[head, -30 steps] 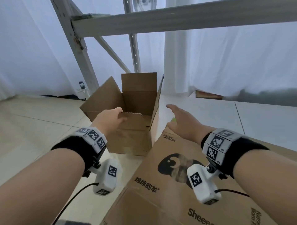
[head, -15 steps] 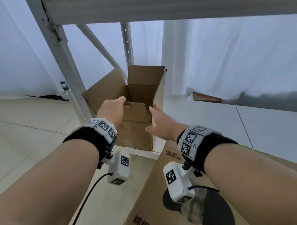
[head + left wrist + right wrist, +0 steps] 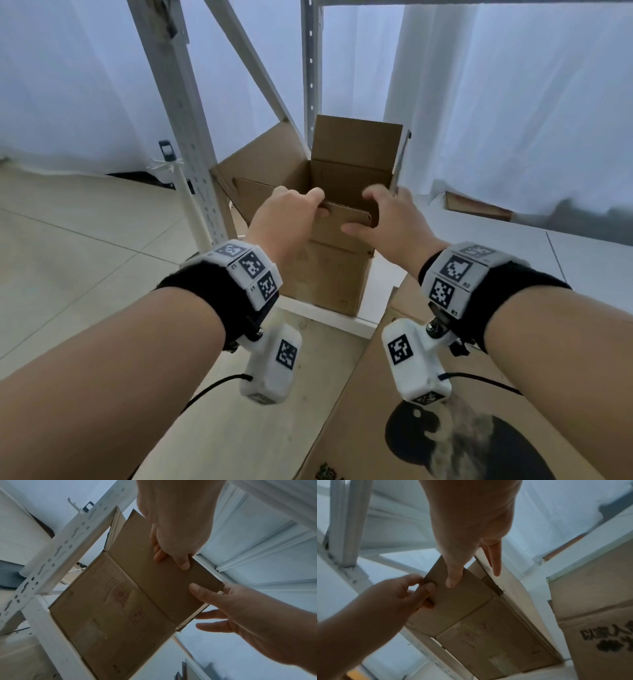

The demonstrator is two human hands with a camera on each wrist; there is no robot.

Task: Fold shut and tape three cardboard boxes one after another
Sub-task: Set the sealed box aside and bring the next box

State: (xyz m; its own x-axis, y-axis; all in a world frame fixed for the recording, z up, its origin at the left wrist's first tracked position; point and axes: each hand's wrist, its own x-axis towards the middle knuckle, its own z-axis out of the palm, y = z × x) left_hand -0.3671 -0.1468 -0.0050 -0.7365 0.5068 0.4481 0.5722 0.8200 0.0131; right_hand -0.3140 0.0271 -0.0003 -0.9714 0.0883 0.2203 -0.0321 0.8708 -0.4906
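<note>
White rack shelf (image 3: 329, 317) carries the open cardboard box (image 3: 329, 274). Left hand (image 3: 284, 219) and right hand (image 3: 394, 219) fingers pinch its near flap (image 3: 346, 219). Fold along the crease, evenly.

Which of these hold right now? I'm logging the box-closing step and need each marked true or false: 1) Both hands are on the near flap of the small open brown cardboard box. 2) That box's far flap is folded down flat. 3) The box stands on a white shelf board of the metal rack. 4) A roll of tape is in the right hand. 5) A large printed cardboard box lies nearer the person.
1) True: the left hand grips the near flap and the right hand pinches its corner.
2) False: the far flap of the small open brown cardboard box stands upright.
3) True: it stands on the white shelf board.
4) False: the hand holds only the flap.
5) True: the large printed cardboard box lies lower right.
</note>
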